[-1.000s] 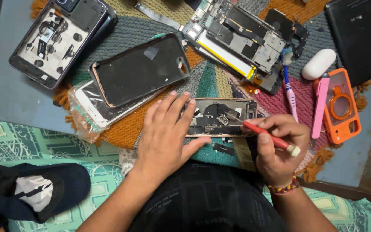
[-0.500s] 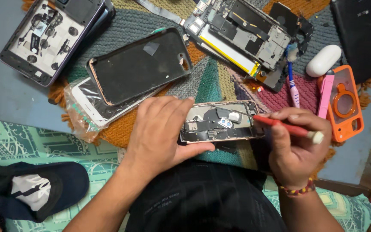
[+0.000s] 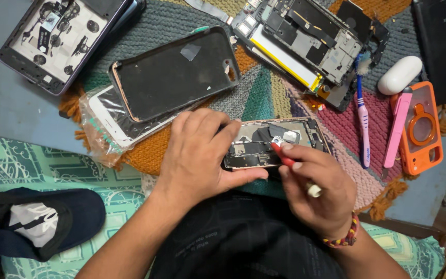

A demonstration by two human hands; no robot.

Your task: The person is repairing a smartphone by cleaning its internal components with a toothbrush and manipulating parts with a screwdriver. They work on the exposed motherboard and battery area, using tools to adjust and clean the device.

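Note:
An opened phone body (image 3: 280,140) with bare inner parts lies on a colourful knitted mat (image 3: 264,95), near its front edge. My left hand (image 3: 202,152) clamps the phone's left half, thumb under its near edge. My right hand (image 3: 318,188) grips a red-handled screwdriver (image 3: 289,161) with a white cap, its tip set on a small silver part in the middle of the phone. A beaded band circles my right wrist.
A dark phone case (image 3: 176,70) lies over a bagged white screen (image 3: 112,124). Another opened device (image 3: 60,36) lies at top left, a stripped frame (image 3: 305,39) at top centre. A toothbrush (image 3: 362,119), pink tool (image 3: 397,126), orange case (image 3: 424,129), white earbud case (image 3: 399,75) and dark cap (image 3: 37,222) surround.
My right hand swung the screwdriver from a flat hold at the phone's right end to a steep hold, with its tip now on the phone's middle. My left hand kept its hold.

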